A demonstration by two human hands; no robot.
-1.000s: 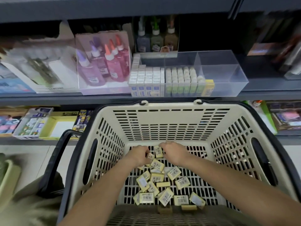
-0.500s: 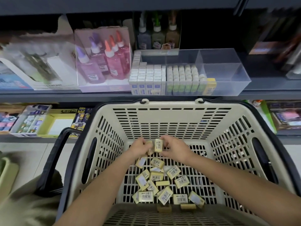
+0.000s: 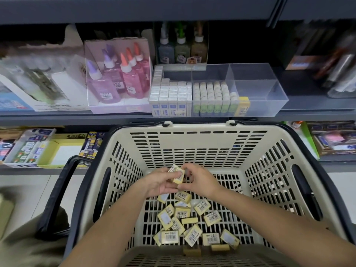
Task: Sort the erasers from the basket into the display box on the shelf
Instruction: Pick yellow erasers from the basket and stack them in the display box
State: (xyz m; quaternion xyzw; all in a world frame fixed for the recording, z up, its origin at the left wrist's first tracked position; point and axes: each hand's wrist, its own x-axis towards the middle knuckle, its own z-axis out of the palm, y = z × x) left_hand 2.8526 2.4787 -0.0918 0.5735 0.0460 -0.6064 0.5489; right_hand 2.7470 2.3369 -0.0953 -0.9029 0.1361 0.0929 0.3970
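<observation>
— Where are the hands?

— Both are down inside the basket [image 3: 192,145], close together near its far wall. The left hand [image 3: 158,185] has its fingers curled under a small yellow eraser or two; how many, I cannot tell. The right hand [image 3: 200,183] pinches the topmost held eraser [image 3: 179,176] between thumb and fingertips, barcode label facing up.

— And the rest of the erasers?

— The loose erasers [image 3: 192,222] lie scattered on the basket floor below the hands, some flat, some on edge (a few overlap one another).

— The display box?

— The display box [image 3: 256,89] is clear plastic and sits on the shelf [image 3: 77,117] just beyond the basket's far rim. Its left compartment holds white packets, the middle one rows of green-and-white pieces. A single yellow eraser [image 3: 243,106] stands at the front, right by the divider; which side of it, I cannot tell.

— Anything beside it?

— Pink and purple glue bottles [image 3: 119,78] in a box to the left, touching the display box's side.
</observation>
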